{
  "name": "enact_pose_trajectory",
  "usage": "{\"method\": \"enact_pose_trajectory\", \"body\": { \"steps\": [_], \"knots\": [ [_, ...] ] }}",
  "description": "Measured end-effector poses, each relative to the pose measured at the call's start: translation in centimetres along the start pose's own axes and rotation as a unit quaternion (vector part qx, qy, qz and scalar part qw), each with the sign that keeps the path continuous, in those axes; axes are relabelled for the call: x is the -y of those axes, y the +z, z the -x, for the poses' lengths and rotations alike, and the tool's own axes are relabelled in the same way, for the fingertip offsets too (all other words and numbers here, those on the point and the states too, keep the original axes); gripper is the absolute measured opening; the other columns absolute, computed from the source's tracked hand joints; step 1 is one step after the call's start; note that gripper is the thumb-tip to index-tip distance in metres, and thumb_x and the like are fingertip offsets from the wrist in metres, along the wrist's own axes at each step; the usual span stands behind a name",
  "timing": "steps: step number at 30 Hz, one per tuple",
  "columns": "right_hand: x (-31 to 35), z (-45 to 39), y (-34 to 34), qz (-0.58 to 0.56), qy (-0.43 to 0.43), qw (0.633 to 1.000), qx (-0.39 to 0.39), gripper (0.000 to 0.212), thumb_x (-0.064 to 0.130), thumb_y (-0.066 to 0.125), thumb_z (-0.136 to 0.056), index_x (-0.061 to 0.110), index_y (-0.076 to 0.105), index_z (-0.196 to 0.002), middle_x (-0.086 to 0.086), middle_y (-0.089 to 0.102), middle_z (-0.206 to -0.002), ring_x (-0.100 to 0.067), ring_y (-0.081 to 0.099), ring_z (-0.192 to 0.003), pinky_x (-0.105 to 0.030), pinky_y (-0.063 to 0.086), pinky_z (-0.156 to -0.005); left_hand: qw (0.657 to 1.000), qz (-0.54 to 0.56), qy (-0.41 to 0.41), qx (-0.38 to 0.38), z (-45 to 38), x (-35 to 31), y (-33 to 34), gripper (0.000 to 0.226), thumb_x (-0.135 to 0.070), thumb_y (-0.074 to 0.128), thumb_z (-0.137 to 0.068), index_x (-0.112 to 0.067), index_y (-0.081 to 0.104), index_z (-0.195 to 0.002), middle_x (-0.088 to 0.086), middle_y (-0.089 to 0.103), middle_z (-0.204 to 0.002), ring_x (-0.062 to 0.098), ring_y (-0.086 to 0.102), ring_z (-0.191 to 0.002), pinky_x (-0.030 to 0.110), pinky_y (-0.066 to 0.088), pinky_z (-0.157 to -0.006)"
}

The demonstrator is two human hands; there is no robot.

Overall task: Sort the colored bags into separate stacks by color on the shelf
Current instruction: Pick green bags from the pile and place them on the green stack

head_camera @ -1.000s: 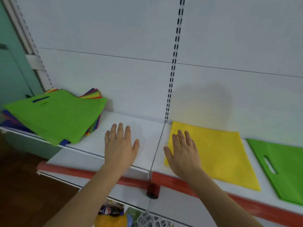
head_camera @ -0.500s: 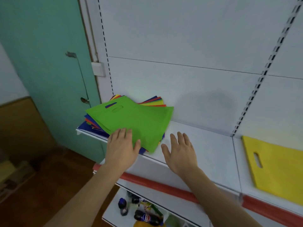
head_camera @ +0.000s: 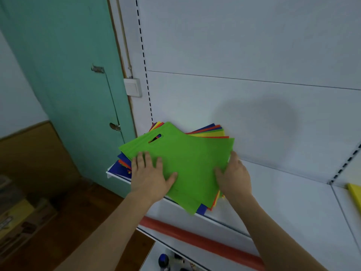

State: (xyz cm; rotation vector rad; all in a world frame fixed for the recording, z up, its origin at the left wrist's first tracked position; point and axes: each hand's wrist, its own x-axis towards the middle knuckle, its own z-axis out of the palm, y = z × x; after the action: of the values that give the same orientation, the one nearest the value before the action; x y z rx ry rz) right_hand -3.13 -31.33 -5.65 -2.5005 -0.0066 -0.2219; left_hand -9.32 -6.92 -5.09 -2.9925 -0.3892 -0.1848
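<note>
The left hand lies flat, fingers straight, on the green bag topping the mixed pile. The right hand grasps that bag's right edge, thumb on top, fingers tucked out of sight beneath. Pile and bag sit on the shelf, at its left end. Far right of the hands, a yellow bag lies at the frame's edge.

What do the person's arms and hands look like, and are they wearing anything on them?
Both forearms are bare as far as the picture shows, with no sleeves in view. The left hand and right hand wear no gloves, rings, watch or bracelets that I can see.
</note>
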Motion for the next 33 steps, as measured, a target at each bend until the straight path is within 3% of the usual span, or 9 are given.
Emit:
{"method": "enact_pose_trajectory", "body": {
  "steps": [3, 5, 7, 11, 13, 16, 24, 29, 33],
  "knots": [
    [-0.2, -0.7, 0.1, -0.04, 0.007, 0.997, -0.06, 0.042, 0.013, 0.061, -0.095, 0.009, 0.052, -0.136, -0.014, 0.068, -0.094, -0.039, 0.065, -0.093, -0.046, 0.051, -0.079, 1.0, 0.005, 0.026, -0.003, -0.2, -0.5, 0.6, 0.098, -0.085, 0.004, -0.092, -0.02, 0.036, -0.159, 0.024, 0.032, -0.165, 0.042, 0.023, -0.155, 0.06, 0.015, -0.126],
    [-0.5, -0.8, 0.1, -0.018, 0.01, 0.996, -0.088, 0.014, 0.013, 0.058, -0.098, 0.005, 0.066, -0.106, -0.014, 0.063, -0.09, -0.04, 0.063, -0.089, -0.043, 0.046, -0.074, 0.997, 0.026, 0.063, -0.024, -0.3, -1.1, 0.9, 0.091, -0.081, 0.013, -0.095, -0.018, 0.037, -0.157, 0.019, 0.048, -0.155, 0.036, 0.039, -0.146, 0.056, 0.026, -0.123],
    [-0.6, -0.7, -0.1, -0.016, 0.03, 0.993, -0.111, 0.015, 0.014, 0.055, -0.097, 0.006, 0.066, -0.091, -0.014, 0.062, -0.088, -0.039, 0.06, -0.083, -0.043, 0.047, -0.072, 0.993, 0.058, 0.083, -0.059, -0.9, -0.9, 0.8, 0.088, -0.08, 0.027, -0.096, -0.016, 0.038, -0.156, 0.011, 0.058, -0.144, 0.032, 0.048, -0.135, 0.05, 0.037, -0.116],
    [-0.7, 0.9, -0.7, -0.025, 0.111, 0.984, -0.138, 0.023, 0.023, 0.052, -0.096, 0.011, 0.05, -0.077, -0.01, 0.055, -0.073, -0.037, 0.054, -0.073, -0.043, 0.044, -0.067, 0.997, 0.013, 0.042, -0.066, -2.8, 2.3, -0.2, 0.102, -0.09, 0.031, -0.087, -0.013, 0.043, -0.154, 0.023, 0.034, -0.162, 0.042, 0.023, -0.152, 0.061, 0.019, -0.123],
    [-0.3, 2.2, -0.5, -0.025, 0.141, 0.981, -0.129, 0.026, 0.026, 0.051, -0.097, 0.012, 0.049, -0.076, -0.009, 0.055, -0.072, -0.036, 0.054, -0.073, -0.042, 0.043, -0.067, 0.999, 0.007, 0.035, -0.035, -3.2, 3.5, -0.1, 0.111, -0.096, 0.019, -0.084, -0.015, 0.034, -0.159, 0.031, 0.017, -0.168, 0.048, 0.011, -0.157, 0.067, 0.006, -0.125],
    [0.3, 4.2, 0.5, -0.016, 0.155, 0.98, -0.124, 0.022, 0.027, 0.057, -0.096, 0.012, 0.051, -0.08, -0.009, 0.059, -0.073, -0.035, 0.056, -0.072, -0.04, 0.041, -0.066, 0.996, 0.015, 0.073, -0.038, -2.9, 3.8, 0.6, 0.103, -0.09, 0.013, -0.089, -0.019, 0.029, -0.162, 0.033, 0.023, -0.165, 0.048, 0.019, -0.155, 0.066, 0.009, -0.124],
    [0.8, 6.6, 1.0, 0.009, 0.173, 0.977, -0.121, 0.017, 0.021, 0.065, -0.091, 0.014, 0.051, -0.085, -0.009, 0.061, -0.076, -0.037, 0.057, -0.076, -0.041, 0.042, -0.065, 0.983, 0.04, 0.165, -0.076, -1.3, 2.7, -0.1, 0.049, -0.053, 0.045, -0.106, -0.019, 0.067, -0.131, 0.019, 0.025, -0.165, 0.046, 0.021, -0.15, 0.07, 0.012, -0.121],
    [0.4, 6.5, 0.6, 0.005, 0.16, 0.98, -0.119, 0.009, 0.018, 0.067, -0.088, 0.018, 0.06, -0.094, -0.005, 0.067, -0.083, -0.035, 0.061, -0.081, -0.039, 0.046, -0.069, 0.977, 0.018, 0.198, -0.08, -1.0, 1.7, -0.9, 0.019, -0.022, 0.064, -0.096, -0.015, 0.072, -0.113, 0.016, 0.034, -0.159, 0.045, 0.023, -0.149, 0.071, 0.012, -0.12],
    [-0.8, 6.2, -0.4, -0.013, 0.179, 0.971, -0.16, 0.016, 0.009, 0.063, -0.086, 0.019, 0.059, -0.098, -0.005, 0.066, -0.081, -0.034, 0.059, -0.079, -0.04, 0.046, -0.069, 0.954, 0.096, 0.265, -0.102, -1.6, 1.7, -0.3, 0.051, -0.014, 0.057, -0.101, -0.019, 0.045, -0.15, 0.012, 0.052, -0.144, 0.031, 0.055, -0.125, 0.049, 0.043, -0.108]
  ]
}}
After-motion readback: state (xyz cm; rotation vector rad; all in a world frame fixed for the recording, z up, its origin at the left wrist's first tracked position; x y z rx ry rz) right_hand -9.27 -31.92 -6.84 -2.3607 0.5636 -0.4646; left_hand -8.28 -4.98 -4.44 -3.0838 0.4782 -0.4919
